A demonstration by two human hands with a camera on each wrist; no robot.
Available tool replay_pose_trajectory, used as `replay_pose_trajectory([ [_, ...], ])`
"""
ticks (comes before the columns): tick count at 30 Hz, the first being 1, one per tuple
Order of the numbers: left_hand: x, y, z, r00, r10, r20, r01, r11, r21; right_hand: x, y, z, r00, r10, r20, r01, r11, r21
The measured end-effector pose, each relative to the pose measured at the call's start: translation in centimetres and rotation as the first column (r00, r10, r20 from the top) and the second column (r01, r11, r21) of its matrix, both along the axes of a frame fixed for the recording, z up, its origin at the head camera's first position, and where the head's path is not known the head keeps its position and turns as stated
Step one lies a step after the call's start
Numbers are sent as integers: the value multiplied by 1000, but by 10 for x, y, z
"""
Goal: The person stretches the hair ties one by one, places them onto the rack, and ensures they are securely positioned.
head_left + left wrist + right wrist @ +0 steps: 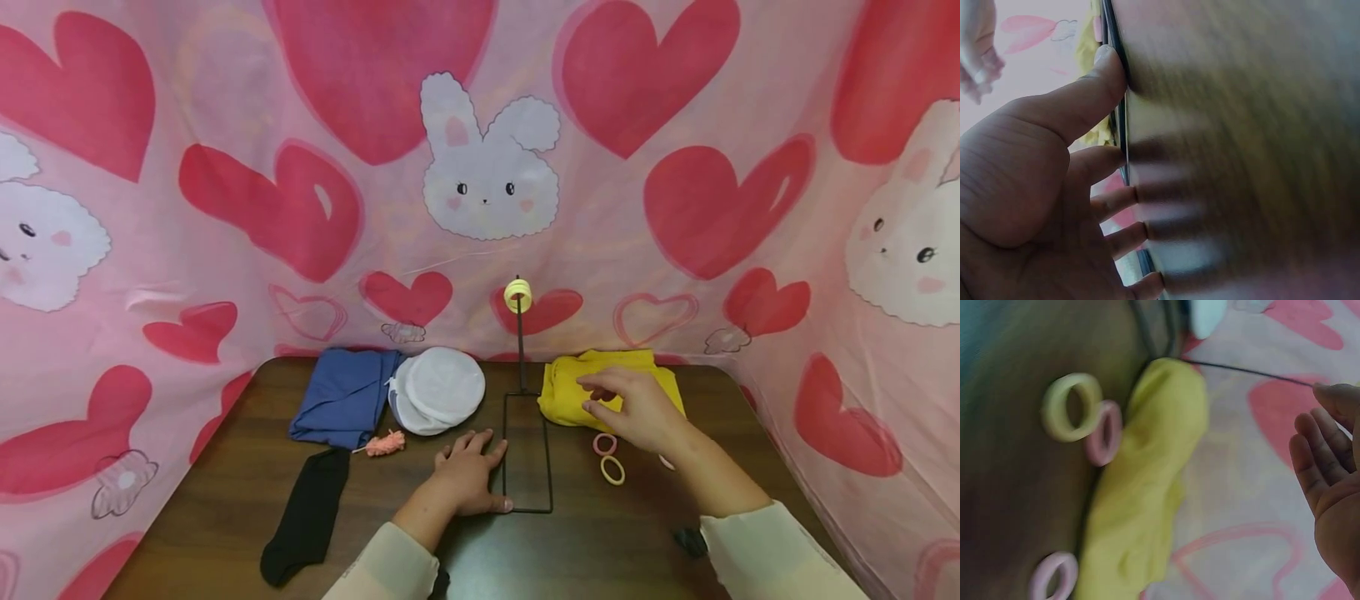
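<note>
A black wire stand [521,354] with a flat rectangular base rises in the middle, yellow hair ties [512,302] hanging at its top. My left hand [467,477] rests with spread fingers at the base's left side, its thumb on the near left corner and fingertips on the table. Held above the folded yellow cloth [562,392], my right hand [637,408] has loosely bent fingers and holds nothing. Near it lie a pink hair tie [1092,449], a pale yellow hair tie [1054,407] and a light pink hair tie [1039,584], the last partly hidden by my wrist in the head view.
Left of the stand are a white round mesh bag [446,387], a folded blue cloth [341,396], a coral fluffy item [386,443] and a black sock [307,517]. A pink curtain [600,208] with hearts and rabbits encloses the dark wooden table [217,517].
</note>
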State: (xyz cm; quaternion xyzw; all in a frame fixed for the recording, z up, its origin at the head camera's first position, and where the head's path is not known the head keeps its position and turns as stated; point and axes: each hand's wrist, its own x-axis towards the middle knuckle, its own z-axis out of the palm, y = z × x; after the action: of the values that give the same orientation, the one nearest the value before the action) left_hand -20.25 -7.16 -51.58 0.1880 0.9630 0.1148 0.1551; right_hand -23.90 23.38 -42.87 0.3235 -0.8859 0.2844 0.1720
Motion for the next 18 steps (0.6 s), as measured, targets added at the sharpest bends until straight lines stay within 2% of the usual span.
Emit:
replay_pose_trajectory([
  [11,-1,0,0,1000,0,8,0,1000,-7,12,36,-46,990,53,131,-63,995,76],
  [13,-1,0,1,1000,-2,6,2,1000,-10,14,40,-52,981,62,185,-80,993,91],
  [18,0,1,3,1000,-2,11,2,1000,-8,17,44,-61,939,47,340,-111,979,171],
])
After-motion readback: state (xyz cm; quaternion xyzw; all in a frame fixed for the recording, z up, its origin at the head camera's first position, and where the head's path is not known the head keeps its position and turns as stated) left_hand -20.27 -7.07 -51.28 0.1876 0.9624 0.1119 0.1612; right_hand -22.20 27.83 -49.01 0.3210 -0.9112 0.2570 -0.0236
